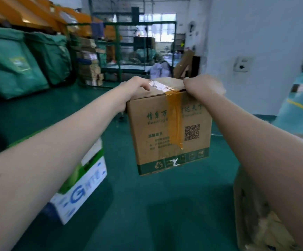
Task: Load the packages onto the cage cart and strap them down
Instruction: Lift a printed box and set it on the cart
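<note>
**Floor** [147, 214]: green-painted, fills the lower half of the frame. There is an open run of it from bottom centre to upper centre.

**Pillar** [255, 42]: white, upper right, close beside the path ahead.

**Bags** [11, 64]: large, green, in a row along the upper left.

**Cage cart** [117, 51]: green wire-sided frame at upper centre, judged to be the loading target. It is directly beyond the held box and well apart from it. Its contents are too blurred to list.

**Box** [156, 133]: brown cardboard with green print, at centre frame. It is carried clear of the floor, upright with its taller side vertical, and hangs below the grip.

**Carton** [252, 214]: brown, lower right, partly behind the right forearm.

**White box** [85, 187]: blue and green print, lower left, on the floor under the left forearm.

**Stacked cartons** [89, 66]: left of the cart, against its frame.

**Left hand** [134, 87]: fingers curled over the box's top left edge, clamped on it.

**Right hand** [203, 86]: blurred, with fingers hooked over the top right edge and gripping. Both hands sit level, neither nearer the cart.

**Tape** [174, 120]: amber strip running over the top and down the near face of the box, between the hands.

**Obstructions:** a leaning cardboard sheet [185, 64] and a pale heap [158, 68] near the cart's right foot. These are likely to narrow the approach.
</note>
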A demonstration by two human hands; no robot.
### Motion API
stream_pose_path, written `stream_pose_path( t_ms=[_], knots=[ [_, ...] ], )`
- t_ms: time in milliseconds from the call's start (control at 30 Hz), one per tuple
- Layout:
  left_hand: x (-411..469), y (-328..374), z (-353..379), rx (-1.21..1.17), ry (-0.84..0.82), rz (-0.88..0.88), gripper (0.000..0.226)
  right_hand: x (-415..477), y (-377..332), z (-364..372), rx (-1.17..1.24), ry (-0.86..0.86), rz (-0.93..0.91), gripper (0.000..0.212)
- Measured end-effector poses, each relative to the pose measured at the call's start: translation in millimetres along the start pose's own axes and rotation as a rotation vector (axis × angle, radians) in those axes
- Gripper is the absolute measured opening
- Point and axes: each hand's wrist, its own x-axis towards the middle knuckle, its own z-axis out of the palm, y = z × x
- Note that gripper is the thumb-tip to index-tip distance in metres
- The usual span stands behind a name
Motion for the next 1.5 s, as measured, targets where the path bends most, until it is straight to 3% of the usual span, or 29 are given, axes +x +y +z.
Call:
stream_pose_path(
  t_ms=[133,233,333,467,567,733,867,1067,1233,1500],
  knots=[
    [-8.0,-6.5,-76.7,0.027,0.141,-0.030,0.025,-13.8,-68.2,32.7,0.083,-0.060,-0.121,0.042],
    [-16.4,-7.6,-127.9,0.041,0.241,-0.026,0.037,-25.1,-115.7,52.7,0.149,-0.126,-0.194,0.043],
    [-29.3,-14.8,-174.5,0.041,0.345,-0.061,0.033,-39.4,-158.8,72.5,0.178,-0.203,-0.271,0.041],
    [-55.2,-32.2,-232.5,0.012,0.489,-0.126,0.069,-67.7,-214.4,94.2,0.191,-0.256,-0.370,0.041],
    [-76.1,-44.6,-274.0,-0.011,0.578,-0.147,0.057,-95.3,-251.0,107.6,0.222,-0.314,-0.413,0.043],
    [-111.8,-48.2,-323.5,0.010,0.635,-0.147,0.025,-131.3,-297.4,117.2,0.245,-0.426,-0.499,0.028],
    [-136.6,-41.8,-346.9,-0.002,0.650,-0.152,0.018,-149.6,-320.0,112.0,0.244,-0.468,-0.548,0.026],
    [-157.3,-38.4,-357.0,-0.029,0.676,-0.111,0.026,-160.2,-337.7,97.0,0.198,-0.451,-0.614,0.033],
    [-179.9,-41.4,-363.6,-0.051,0.710,-0.198,0.035,-177.0,-342.4,92.7,0.178,-0.519,-0.653,0.028],
    [-227.5,-34.2,-384.5,0.017,0.840,-0.216,0.041,-214.1,-366.9,93.2,0.305,-0.608,-0.714,0.025]
  ],
)
